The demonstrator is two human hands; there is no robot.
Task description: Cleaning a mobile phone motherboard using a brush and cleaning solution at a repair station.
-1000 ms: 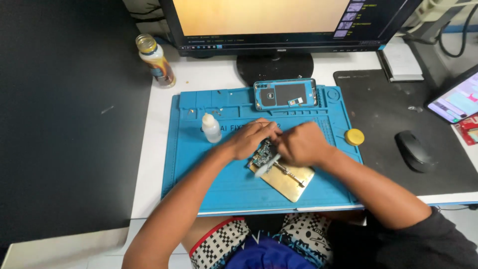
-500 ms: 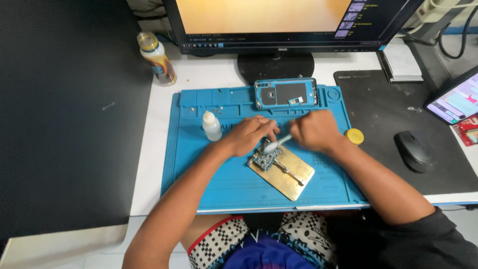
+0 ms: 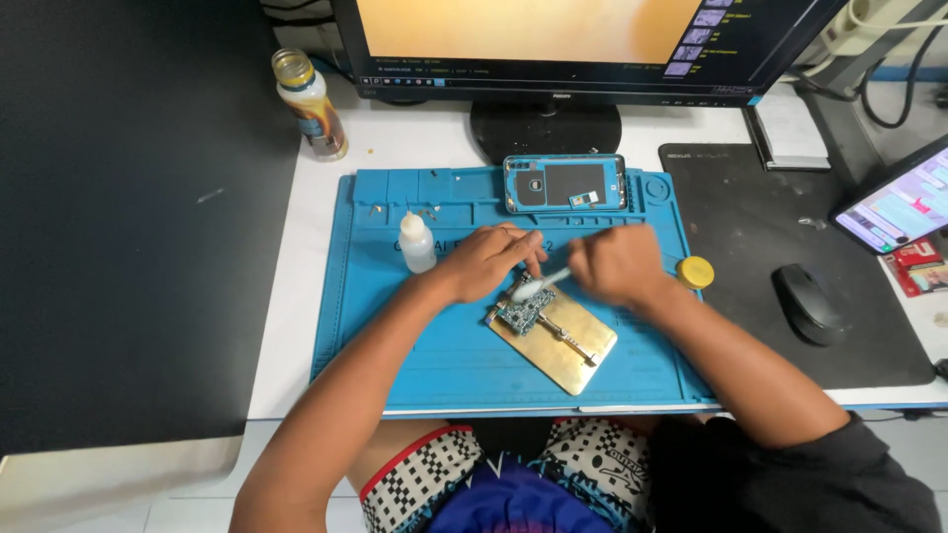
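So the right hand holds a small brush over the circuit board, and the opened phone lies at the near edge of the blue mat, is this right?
Not quite. The head view shows the opened phone at the far edge of the blue mat, by the monitor stand. The right hand does hold the small brush over the circuit board.

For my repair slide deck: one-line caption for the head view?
Right hand brushes a circuit board on a brass holder; left hand steadies it.
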